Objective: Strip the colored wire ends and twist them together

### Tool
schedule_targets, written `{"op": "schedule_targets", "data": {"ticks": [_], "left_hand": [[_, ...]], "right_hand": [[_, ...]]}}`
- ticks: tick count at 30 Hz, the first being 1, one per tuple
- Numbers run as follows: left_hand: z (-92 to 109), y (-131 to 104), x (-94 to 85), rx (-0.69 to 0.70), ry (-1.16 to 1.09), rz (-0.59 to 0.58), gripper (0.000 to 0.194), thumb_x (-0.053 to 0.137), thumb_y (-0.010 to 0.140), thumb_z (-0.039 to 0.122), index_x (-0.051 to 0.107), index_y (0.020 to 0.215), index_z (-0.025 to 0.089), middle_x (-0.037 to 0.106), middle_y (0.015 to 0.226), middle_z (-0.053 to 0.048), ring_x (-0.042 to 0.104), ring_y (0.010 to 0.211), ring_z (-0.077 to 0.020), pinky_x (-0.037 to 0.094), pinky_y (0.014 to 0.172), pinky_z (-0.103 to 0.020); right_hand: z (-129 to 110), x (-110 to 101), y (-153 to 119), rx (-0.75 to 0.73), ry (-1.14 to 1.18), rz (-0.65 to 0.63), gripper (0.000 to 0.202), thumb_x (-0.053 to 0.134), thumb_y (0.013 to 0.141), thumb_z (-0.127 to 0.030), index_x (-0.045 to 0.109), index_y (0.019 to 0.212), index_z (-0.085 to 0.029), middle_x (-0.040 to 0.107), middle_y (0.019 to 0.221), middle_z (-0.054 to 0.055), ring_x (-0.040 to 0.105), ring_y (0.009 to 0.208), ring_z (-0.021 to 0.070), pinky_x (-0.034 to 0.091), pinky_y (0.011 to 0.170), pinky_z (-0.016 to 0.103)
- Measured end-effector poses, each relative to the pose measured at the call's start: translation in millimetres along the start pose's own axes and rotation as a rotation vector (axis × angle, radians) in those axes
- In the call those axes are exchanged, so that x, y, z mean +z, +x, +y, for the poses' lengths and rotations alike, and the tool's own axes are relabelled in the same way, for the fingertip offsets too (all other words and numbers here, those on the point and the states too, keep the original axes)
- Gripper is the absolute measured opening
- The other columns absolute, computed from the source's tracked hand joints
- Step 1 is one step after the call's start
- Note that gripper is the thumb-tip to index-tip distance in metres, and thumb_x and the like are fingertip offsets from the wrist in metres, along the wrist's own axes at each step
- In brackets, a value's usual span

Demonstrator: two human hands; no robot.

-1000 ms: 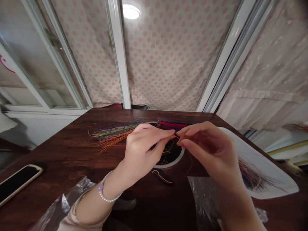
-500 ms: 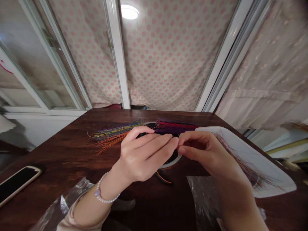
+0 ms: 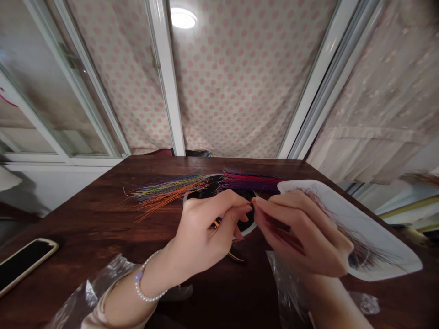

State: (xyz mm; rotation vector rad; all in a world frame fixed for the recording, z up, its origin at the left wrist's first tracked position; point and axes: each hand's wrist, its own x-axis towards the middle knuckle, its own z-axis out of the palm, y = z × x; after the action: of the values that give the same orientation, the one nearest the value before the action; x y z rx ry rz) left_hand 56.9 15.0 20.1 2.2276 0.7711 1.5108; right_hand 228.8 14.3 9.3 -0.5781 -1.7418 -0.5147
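Observation:
My left hand [image 3: 209,228], with a pearl bracelet [image 3: 146,278] at its wrist, is closed in a pinch of thumb and forefinger. My right hand [image 3: 302,228] pinches from the other side, fingertips almost meeting the left ones. Between them shows a tiny bit of thin orange wire [image 3: 253,201]; most of it is hidden by the fingers. Behind and below lies a round dish [image 3: 253,228] with a pale rim and dark inside, partly covered by my hands. A tool's black-and-orange handle [image 3: 236,257] sticks out beneath my left hand.
Orange wires [image 3: 161,201] and yellow-blue wires [image 3: 168,183] lie left of the dish, red and purple wires [image 3: 247,179] behind it. A white tray [image 3: 387,246] holds mixed wires at right. Clear plastic bags [image 3: 103,278] and a phone [image 3: 29,262] rest on the dark table [image 3: 96,201].
My left hand has turned, its fingers curling into a pinch with the thumb now showing. My right hand has rolled over, its back now upward. The orange bit has come into sight.

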Motion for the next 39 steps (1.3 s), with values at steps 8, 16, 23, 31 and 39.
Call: {"op": "schedule_targets", "data": {"ticks": [8, 16, 23, 31, 39], "left_hand": [[-4, 1, 4.9, 0.197, 0.203, 0.184, 0.020, 0.057, 0.087, 0.002, 0.069, 0.085, 0.018, 0.073, 0.065, 0.003, 0.067, 0.049, -0.0082, 0.049, 0.045, -0.012], [-9, -1, 7.5, 0.365, 0.192, 0.225, 0.015, 0.057, 0.088, 0.001, 0.065, 0.088, 0.013, 0.075, 0.072, -0.001, 0.067, 0.052, -0.0057, 0.046, 0.045, -0.008], [-3, -1, 4.2, -0.052, -0.239, -0.016, 0.013, 0.054, 0.094, 0.010, 0.062, 0.086, 0.015, 0.066, 0.064, 0.004, 0.065, 0.041, -0.0053, 0.042, 0.039, -0.006], [-1, 10, 2.1, -0.451, -0.655, -0.187, 0.014, 0.060, 0.091, 0.023, 0.060, 0.079, 0.016, 0.066, 0.058, 0.001, 0.062, 0.044, -0.0098, 0.047, 0.042, -0.015], [-8, 13, 6.6, -0.081, -0.247, -0.045, 0.016, 0.061, 0.092, 0.018, 0.067, 0.078, 0.015, 0.069, 0.084, -0.004, 0.063, 0.083, -0.0122, 0.048, 0.079, -0.021]], "right_hand": [[-8, 6, 9, 0.793, 0.765, -0.042, 0.018, 0.071, 0.082, -0.010, 0.078, 0.090, -0.025, 0.073, 0.073, -0.002, 0.064, 0.058, 0.0092, 0.053, 0.050, 0.017], [4, 1, 12, 1.226, 1.390, -0.231, 0.009, 0.087, 0.070, -0.024, 0.079, 0.072, -0.024, 0.069, 0.069, -0.003, 0.060, 0.057, 0.0047, 0.049, 0.055, 0.013], [0, 5, 7, 0.794, 0.894, -0.053, 0.015, 0.076, 0.078, -0.008, 0.077, 0.076, -0.023, 0.068, 0.073, -0.002, 0.062, 0.069, 0.0108, 0.051, 0.063, 0.021], [-2, 4, 8, 0.601, 0.585, -0.005, 0.017, 0.072, 0.080, -0.005, 0.074, 0.078, -0.022, 0.067, 0.082, -0.001, 0.062, 0.081, 0.0111, 0.050, 0.073, 0.022], [5, 7, 1, 0.875, 0.960, -0.085, 0.006, 0.073, 0.087, -0.019, 0.073, 0.083, -0.024, 0.066, 0.074, -0.005, 0.058, 0.066, 0.0055, 0.048, 0.061, 0.014]]}}
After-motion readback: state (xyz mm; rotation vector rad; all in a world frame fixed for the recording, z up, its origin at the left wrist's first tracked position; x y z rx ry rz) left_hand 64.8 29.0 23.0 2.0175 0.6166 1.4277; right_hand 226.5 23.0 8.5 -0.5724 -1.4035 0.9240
